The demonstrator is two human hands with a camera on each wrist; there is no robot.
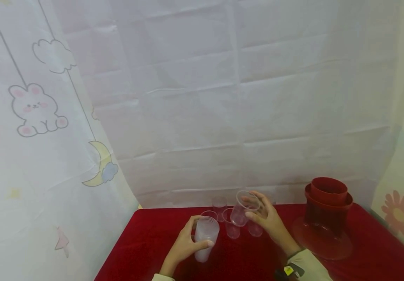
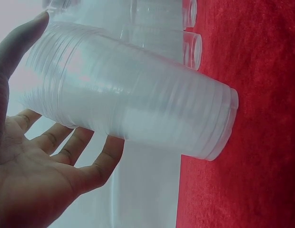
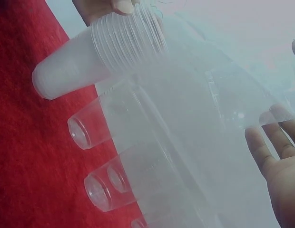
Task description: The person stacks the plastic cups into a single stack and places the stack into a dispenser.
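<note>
Left hand [image 1: 185, 242] wrapped round our stack of nested clear plastic cups [image 1: 207, 231], right hand [image 1: 268, 217] gripping a single cup [image 1: 238, 215].
Both tilt, mouths up, over the red worktop [image 1: 139, 238], the single cup nearer its back edge, long axis leaning right. We expect light, slick, easily dented walls; we'd hold just under the rims, gently.

Head view from above, farther off, facing forward-down, wrist views close, sideways, all sharing the cup stack [image 2: 138, 95]
</note>
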